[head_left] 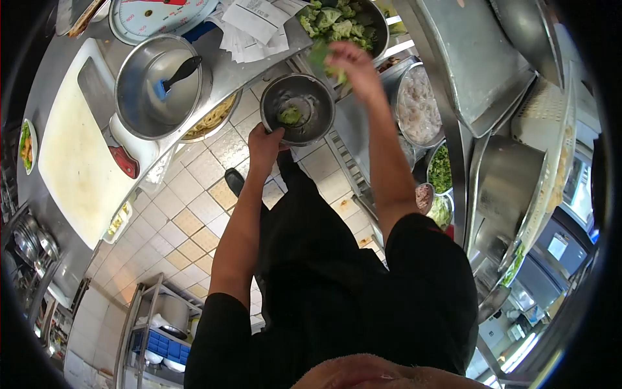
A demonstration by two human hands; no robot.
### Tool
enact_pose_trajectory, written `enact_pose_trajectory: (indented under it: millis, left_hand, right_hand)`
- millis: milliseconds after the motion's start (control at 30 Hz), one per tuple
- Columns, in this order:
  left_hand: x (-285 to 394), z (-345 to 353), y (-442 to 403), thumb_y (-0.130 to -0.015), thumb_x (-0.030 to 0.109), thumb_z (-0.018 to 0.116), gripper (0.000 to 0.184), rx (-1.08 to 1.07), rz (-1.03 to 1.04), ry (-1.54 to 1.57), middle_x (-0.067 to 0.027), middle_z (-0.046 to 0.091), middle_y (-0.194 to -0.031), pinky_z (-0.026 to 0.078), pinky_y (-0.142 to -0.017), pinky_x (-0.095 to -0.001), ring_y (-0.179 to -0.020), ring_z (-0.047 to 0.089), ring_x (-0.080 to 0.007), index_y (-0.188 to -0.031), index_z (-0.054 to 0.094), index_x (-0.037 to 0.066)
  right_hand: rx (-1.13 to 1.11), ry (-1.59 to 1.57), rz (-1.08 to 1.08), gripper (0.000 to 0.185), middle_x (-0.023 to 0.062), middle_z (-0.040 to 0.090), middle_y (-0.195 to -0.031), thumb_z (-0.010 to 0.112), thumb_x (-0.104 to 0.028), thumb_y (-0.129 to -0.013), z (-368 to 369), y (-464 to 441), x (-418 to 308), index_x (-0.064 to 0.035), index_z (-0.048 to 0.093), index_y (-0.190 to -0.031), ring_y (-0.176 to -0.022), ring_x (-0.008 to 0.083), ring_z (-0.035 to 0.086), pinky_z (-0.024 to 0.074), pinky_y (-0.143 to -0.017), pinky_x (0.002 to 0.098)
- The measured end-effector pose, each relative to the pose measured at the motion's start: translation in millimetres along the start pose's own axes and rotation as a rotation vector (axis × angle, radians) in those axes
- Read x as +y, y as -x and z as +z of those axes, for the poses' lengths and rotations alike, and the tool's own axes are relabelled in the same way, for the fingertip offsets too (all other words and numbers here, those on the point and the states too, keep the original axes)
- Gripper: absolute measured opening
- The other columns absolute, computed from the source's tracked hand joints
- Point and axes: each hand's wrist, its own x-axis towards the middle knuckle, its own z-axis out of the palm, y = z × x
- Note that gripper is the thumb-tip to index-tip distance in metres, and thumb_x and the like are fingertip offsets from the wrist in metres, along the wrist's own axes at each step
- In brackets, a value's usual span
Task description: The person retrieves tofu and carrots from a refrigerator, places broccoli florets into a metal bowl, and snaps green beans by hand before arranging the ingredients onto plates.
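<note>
At the near rim of the small metal bowl [319, 123], the left hand [264, 146] gripped it, apparently to keep it level around a green piece [290, 115]; beyond the bowl, rightward, the right hand [353, 63] held green leaves [318, 54].

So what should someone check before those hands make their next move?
1. Bowl held: ok, the left hand grips its rim.
2. Greens in that bowl: ok, a small clump lies inside.
3. Leaf in the right hand: ok, between the fingers, though blurred.
4. Supply in the larger bowl: ok, plenty of greens show.
5. Red-handled knife out of the way: ok, apart from both hands.
6. Scale reading: cannot tell, dial cut off.
</note>
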Motion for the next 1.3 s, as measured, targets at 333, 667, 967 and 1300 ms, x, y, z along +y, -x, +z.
enact_pose_trajectory:
  millis: [333,667,967,1300]
  left_hand:
    - [1.0,0.0,0.5,-0.079,0.007,0.06,0.022,-0.012,0.072,-0.082,-0.0173,0.064,-0.08,0.058,-0.053,-0.0325,-0.067,0.068,-0.0226,-0.091,0.055,-0.011]
    - [-8.5,-17.6,12.5,-0.082,0.004,0.058,0.018,0.005,0.035,-0.043,-0.0146,0.065,-0.085,0.059,-0.059,-0.0319,-0.069,0.067,-0.0206,-0.094,0.057,-0.009]
    - [-37.0,-31.2,19.6,-0.081,0.003,0.058,0.018,0.053,0.013,-0.088,-0.0149,0.065,-0.082,0.059,-0.058,-0.0317,-0.069,0.067,-0.021,-0.092,0.056,-0.01]
    - [-26.4,-23.6,24.4,-0.081,0.002,0.058,0.017,0.044,0.003,0.002,-0.0139,0.066,-0.084,0.06,-0.059,-0.0311,-0.068,0.067,-0.0202,-0.094,0.057,-0.009]
  right_hand:
    - [0.311,-0.091,-0.134,0.017,0.007,0.067,-0.092,0.063,-0.008,-0.085,-27.6,39.2,29.5,-0.0008,0.066,-0.101,-0.082,0.0145,0.063,0.0506,-0.078,0.0277]
    - [0.599,0.994,-0.6,0.025,0.0133,0.069,-0.091,0.063,-0.018,-0.081,-161.7,-134.9,73.2,-0.0042,0.067,-0.101,-0.086,0.0235,0.066,0.0505,-0.079,0.0344]
    - [0.468,1.43,-0.109,0.031,0.0189,0.065,-0.106,0.057,-0.023,-0.078,-71.6,-140.1,7.5,-0.005,0.068,-0.1,-0.099,0.0366,0.062,0.0499,-0.085,0.0431]
    - [0.493,1.356,-0.511,0.029,0.0177,0.065,-0.105,0.06,-0.025,-0.075,-104.2,-138.6,44.3,-0.0078,0.067,-0.097,-0.099,0.0349,0.062,0.0496,-0.083,0.0436]
